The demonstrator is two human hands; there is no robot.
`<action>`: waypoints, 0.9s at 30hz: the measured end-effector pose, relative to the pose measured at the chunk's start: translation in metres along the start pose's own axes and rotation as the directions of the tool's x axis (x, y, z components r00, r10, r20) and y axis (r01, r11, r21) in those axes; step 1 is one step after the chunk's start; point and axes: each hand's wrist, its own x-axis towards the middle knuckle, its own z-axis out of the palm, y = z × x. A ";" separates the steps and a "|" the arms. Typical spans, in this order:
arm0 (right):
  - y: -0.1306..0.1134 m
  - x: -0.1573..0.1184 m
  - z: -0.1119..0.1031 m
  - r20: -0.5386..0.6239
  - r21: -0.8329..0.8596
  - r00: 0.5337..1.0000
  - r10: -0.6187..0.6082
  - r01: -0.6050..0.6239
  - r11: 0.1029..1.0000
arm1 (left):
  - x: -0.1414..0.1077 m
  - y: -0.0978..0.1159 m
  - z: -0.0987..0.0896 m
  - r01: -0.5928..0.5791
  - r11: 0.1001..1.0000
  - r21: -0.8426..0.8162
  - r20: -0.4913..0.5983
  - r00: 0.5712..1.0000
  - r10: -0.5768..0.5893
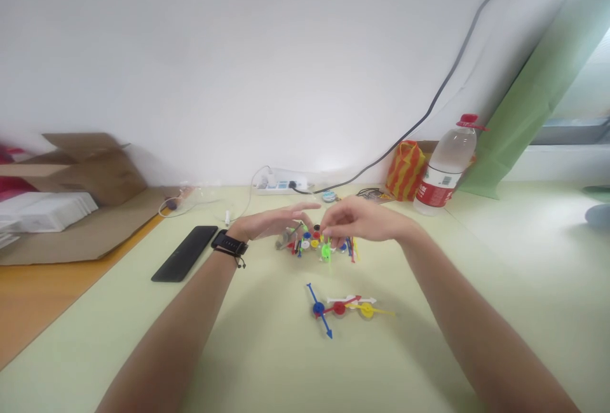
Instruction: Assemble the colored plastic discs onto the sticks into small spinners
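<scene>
My right hand (355,219) is closed in a pinch on a bright green arrow spinner (326,252), slightly blurred below the fingertips. Opposite it, my left hand (276,221) is open, fingers stretched out above a pile of small plastic parts (314,243) in blue, red, yellow, white and black. Both hands partly hide that pile. Closer to me lie a blue arrow spinner (319,308), a red arrow spinner (338,309), a yellow arrow spinner (366,310) and a white arrow (366,300), side by side and partly overlapping.
Left of the hands lies a black phone (185,254). A power strip (281,187) with a dark cable (429,108) is against the wall. On the right stand a water bottle (445,168) and a striped bag (405,170); cardboard (109,229) lies far left.
</scene>
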 end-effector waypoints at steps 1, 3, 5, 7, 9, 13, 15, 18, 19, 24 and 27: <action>-0.003 -0.006 -0.007 -0.058 0.021 0.998 -0.024 0.025 0.999 | 0.000 0.000 0.000 0.006 1.000 0.003 -0.002 1.000 -0.006; -0.007 -0.017 -0.020 -0.205 0.027 0.974 -0.094 0.102 0.994 | 0.000 0.000 0.000 0.017 1.000 0.004 0.003 1.000 -0.017; -0.007 -0.026 -0.030 -0.377 -0.012 0.914 -0.152 0.160 0.987 | 0.000 0.001 0.002 0.020 1.000 0.000 0.025 0.999 -0.020; -0.006 -0.032 -0.038 -0.523 -0.066 0.833 -0.179 0.170 0.983 | 0.001 0.002 0.004 0.013 1.000 -0.015 0.047 0.999 -0.012; -0.004 -0.034 -0.041 -0.633 -0.101 0.749 -0.195 0.170 0.980 | 0.002 0.002 0.006 0.006 0.999 -0.035 0.069 0.998 -0.003; -0.003 -0.030 -0.039 -0.752 -0.151 0.617 -0.232 0.182 0.972 | 0.005 -0.001 0.008 0.014 0.997 -0.072 0.108 0.994 -0.006; -0.002 -0.026 -0.037 -0.775 -0.191 0.580 -0.251 0.164 0.968 | 0.005 -0.002 0.008 0.015 0.996 -0.084 0.120 0.993 -0.005; -0.002 -0.021 -0.033 -0.794 -0.259 0.536 -0.285 0.126 0.958 | 0.006 -0.003 0.007 0.013 0.996 -0.083 0.124 0.992 -0.003; -0.002 -0.020 -0.033 -0.799 -0.278 0.524 -0.297 0.117 0.954 | 0.006 -0.003 0.007 0.013 0.997 -0.079 0.124 0.992 -0.003; 0.000 -0.019 -0.032 -0.762 -0.246 0.588 -0.273 0.127 0.961 | 0.006 -0.001 0.008 0.003 0.997 -0.074 0.128 0.992 0.006; 0.001 -0.022 -0.034 -0.685 -0.172 0.693 -0.227 0.148 0.974 | 0.006 0.001 0.009 0.003 0.997 -0.074 0.122 0.992 0.007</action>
